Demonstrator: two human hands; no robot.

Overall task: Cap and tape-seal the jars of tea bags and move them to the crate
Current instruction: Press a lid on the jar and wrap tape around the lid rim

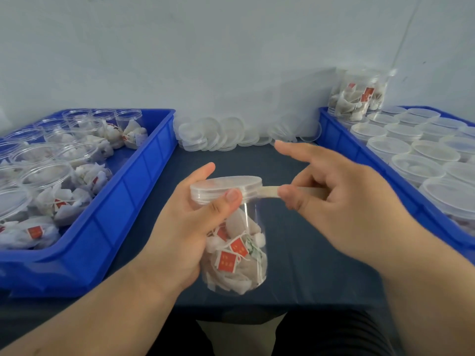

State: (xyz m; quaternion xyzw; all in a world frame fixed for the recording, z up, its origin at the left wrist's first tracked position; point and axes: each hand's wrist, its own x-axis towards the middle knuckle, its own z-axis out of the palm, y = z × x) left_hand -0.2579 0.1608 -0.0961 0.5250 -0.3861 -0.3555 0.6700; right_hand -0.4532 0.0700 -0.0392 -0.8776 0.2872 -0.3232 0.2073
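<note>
My left hand (pixel 185 227) was wrapped round the jar (pixel 239 273), and my thumb pressed on the side of its lid (pixel 226 186). The jar was full of tea bags (pixel 231 253). I held it up over the dark desk (pixel 303 247), in the middle and near me. The lid sat on top of the jar. My right hand (pixel 341 201) pinched a thin strip of tape (pixel 270 191) with the thumb and a bent finger, and my pointing finger stuck out straight. The tape ran from the right edge of the lid to that hand. The blue left crate (pixel 133 191) held open jars and loose tea bags. The blue right crate (pixel 341 140) held jars with lids on. A pile of loose lids (pixel 231 134) lay at the far side, between the crates.
</note>
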